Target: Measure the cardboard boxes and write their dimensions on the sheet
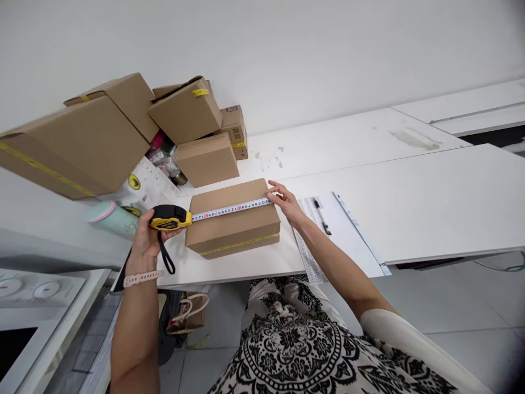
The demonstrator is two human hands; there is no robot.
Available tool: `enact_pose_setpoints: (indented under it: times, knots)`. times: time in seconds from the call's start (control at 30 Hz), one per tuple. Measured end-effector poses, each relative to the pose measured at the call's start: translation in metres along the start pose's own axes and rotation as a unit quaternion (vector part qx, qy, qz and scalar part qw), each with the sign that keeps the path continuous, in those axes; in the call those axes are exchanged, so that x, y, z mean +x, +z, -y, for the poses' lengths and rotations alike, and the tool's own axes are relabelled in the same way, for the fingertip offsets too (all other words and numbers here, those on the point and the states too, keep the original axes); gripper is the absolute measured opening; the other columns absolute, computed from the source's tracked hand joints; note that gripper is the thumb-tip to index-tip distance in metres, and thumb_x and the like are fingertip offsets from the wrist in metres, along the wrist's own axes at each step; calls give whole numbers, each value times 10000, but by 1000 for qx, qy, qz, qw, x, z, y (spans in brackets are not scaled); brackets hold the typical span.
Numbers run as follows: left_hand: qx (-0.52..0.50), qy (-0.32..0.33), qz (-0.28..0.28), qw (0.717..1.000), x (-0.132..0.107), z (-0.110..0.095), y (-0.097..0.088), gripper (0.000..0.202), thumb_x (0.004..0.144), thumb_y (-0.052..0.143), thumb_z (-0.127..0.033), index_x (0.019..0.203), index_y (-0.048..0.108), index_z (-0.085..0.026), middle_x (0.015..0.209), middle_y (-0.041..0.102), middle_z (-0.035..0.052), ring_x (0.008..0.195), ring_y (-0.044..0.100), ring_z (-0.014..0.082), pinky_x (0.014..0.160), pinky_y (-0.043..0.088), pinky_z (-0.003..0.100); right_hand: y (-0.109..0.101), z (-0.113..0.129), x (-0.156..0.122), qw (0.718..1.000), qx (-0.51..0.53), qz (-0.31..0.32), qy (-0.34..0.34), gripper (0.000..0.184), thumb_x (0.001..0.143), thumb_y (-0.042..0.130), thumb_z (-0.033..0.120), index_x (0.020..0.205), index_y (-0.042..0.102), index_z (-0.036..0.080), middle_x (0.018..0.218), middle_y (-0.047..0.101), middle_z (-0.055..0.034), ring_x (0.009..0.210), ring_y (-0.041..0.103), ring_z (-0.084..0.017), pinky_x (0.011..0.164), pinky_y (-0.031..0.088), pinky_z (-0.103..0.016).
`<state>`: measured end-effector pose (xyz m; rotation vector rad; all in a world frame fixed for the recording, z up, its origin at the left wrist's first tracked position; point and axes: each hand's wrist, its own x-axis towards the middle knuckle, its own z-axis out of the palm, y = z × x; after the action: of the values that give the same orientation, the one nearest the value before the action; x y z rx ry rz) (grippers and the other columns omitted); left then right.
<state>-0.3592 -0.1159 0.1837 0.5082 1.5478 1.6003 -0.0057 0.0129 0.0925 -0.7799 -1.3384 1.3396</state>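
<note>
A flat brown cardboard box (233, 230) sealed with yellow tape lies on the white table (430, 197) in front of me. My left hand (145, 241) is closed around a yellow and black tape measure (169, 218) at the box's left end. Its white blade (232, 209) runs across the top of the box. My right hand (287, 201) pinches the blade's tip at the box's right edge.
Several cardboard boxes (123, 126) are piled at the back left against the white wall. A pale green and pink bottle (112, 217) lies near my left hand. Printed sheets (344, 230) with a pen (322, 216) lie right of the box. A bag (186, 314) sits under the table.
</note>
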Motion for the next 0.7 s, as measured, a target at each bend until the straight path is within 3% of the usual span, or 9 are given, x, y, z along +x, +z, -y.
enact_pose_setpoints:
  times: [0.2,0.53,0.7]
  knots:
    - [-11,2,-3,1000,-5,-1,-1,222,867,571,-332,905,688,-147,743,759,62,640,729,240,541,646,375,-7,1,16,993,-7,114,14,409,800,709,645,1053,779,331,1627,387,2,1497,336,-266,1199,280,-443]
    - [-28,6,-7,1000,-14,5,-3,238,845,629,-352,924,697,-137,769,770,70,722,749,255,669,659,433,-6,-13,24,994,-56,82,-40,286,847,679,543,901,768,277,1570,470,-19,1483,351,-263,1222,214,-458]
    - [-32,6,-2,999,-35,15,1,262,838,646,-377,916,696,-131,767,772,73,704,749,252,647,654,460,-18,-9,8,993,-73,78,-55,208,859,678,470,882,764,282,1545,505,-2,1503,324,-270,1234,196,-481]
